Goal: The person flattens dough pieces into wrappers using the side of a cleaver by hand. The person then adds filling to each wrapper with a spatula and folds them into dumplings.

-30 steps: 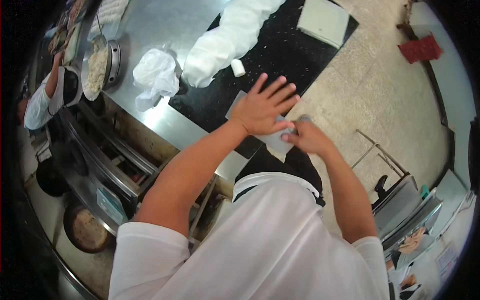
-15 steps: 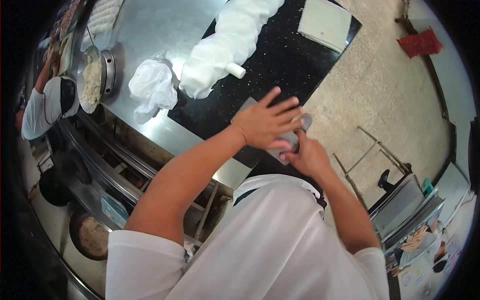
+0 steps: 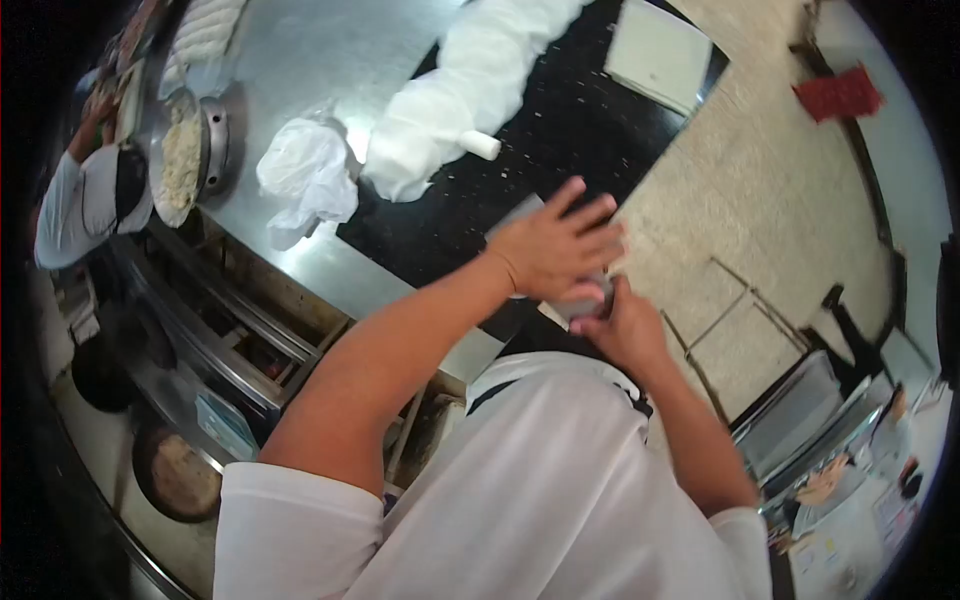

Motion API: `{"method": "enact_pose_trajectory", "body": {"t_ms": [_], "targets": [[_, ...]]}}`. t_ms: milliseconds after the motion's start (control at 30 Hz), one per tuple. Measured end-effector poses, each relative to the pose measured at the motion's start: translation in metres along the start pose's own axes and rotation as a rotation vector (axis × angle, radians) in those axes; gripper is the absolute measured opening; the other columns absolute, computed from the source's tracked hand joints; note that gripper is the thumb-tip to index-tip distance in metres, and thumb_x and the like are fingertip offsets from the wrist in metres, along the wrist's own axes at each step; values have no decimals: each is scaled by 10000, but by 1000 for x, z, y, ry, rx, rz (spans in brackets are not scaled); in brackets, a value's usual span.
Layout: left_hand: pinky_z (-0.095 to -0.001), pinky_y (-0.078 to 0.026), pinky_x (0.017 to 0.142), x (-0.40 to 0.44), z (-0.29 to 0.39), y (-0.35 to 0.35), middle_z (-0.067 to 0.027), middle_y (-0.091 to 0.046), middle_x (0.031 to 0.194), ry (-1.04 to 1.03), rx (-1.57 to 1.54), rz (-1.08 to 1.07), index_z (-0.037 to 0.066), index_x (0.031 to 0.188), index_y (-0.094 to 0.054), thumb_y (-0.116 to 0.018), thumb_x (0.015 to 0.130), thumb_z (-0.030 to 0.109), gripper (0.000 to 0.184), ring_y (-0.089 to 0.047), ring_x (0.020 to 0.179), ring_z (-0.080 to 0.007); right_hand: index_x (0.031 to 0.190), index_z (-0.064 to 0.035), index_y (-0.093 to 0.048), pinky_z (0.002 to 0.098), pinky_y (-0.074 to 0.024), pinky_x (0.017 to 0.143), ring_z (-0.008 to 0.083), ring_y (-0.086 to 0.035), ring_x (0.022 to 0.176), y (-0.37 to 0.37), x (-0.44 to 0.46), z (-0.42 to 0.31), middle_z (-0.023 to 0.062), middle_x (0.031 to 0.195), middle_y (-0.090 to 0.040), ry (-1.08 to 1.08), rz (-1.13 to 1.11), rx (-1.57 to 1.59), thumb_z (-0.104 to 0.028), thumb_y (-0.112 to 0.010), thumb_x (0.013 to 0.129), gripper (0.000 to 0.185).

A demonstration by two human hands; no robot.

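Observation:
My left hand [image 3: 560,248] is spread out, palm down, over a broad, flat grey blade that looks like a cleaver [image 3: 518,214]. Whether the palm touches the blade I cannot tell. My right hand [image 3: 628,325] is closed at the near end of the cleaver; the handle is mostly hidden by my hands. Beyond them, on the black board [image 3: 440,235], lies a long row of overlapping soft white sheets [image 3: 460,95]. A short white cylinder [image 3: 481,145] sticks out from its side.
A white plastic bag [image 3: 310,175] sits on the steel counter [image 3: 340,40]. A square white stack [image 3: 660,55] lies at the board's far right corner. On the left are a metal bowl of pale filling [image 3: 182,165] and a co-worker [image 3: 90,205]. A metal frame [image 3: 735,305] stands right.
Both my hands and the cleaver have shifted slightly right in view. The dotted grey handle that showed beyond my right hand is now hidden. The counter scene has shifted a little.

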State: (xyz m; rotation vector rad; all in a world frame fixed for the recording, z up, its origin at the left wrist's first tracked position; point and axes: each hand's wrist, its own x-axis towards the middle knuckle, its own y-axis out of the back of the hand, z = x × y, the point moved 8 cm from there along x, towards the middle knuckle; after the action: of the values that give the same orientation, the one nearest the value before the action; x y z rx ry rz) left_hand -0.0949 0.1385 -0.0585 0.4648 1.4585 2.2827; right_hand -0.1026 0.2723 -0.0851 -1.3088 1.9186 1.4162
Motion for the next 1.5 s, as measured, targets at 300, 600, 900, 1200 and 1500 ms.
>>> {"method": "enact_pose_trajectory", "body": {"t_ms": [300, 600, 900, 1200, 1500], "targets": [[-579, -186, 1191, 1, -43, 30, -125, -506, 1469, 126, 137, 183, 188, 1367, -602, -580, 875, 624, 658, -350, 1449, -333, 1090, 9, -570, 509, -542, 800, 437, -684, 935, 31, 16, -36, 294, 965, -689, 227, 100, -2, -369, -867, 680, 632], [-601, -127, 1201, 26, -26, 18, -104, -467, 1500, 47, 95, -4, 152, 1358, -589, -616, 855, 562, 649, -344, 1450, -333, 1183, -17, -533, 477, -548, 791, 402, -696, 910, 31, 18, -9, 205, 946, -713, 147, 81, 54, -433, -866, 682, 732], [-631, -111, 1201, -4, -1, 3, -145, -402, 1555, 127, 109, 8, 117, 1403, -550, -627, 858, 501, 671, -263, 1490, -392, 1348, -26, -461, 498, -542, 828, 413, -680, 986, -6, -9, 0, 254, 1038, -690, 271, -22, 117, -386, -829, 732, 802], [-589, -182, 1187, 48, -34, 29, -126, -468, 1497, 76, 157, 35, 142, 1393, -560, -629, 882, 512, 634, -353, 1444, -342, 1204, -18, -528, 490, -560, 768, 402, -709, 915, 43, 34, -6, 212, 970, -722, 272, 148, -1, -492, -831, 721, 742], [-618, -146, 1191, -3, 21, -25, -72, -503, 1480, -6, 57, -40, 221, 1325, -619, -544, 862, 686, 660, -355, 1447, -333, 1154, 15, -506, 524, -535, 793, 452, -690, 859, -36, -10, 29, 279, 907, -693, 308, 27, 241, -384, -851, 737, 672]]}}
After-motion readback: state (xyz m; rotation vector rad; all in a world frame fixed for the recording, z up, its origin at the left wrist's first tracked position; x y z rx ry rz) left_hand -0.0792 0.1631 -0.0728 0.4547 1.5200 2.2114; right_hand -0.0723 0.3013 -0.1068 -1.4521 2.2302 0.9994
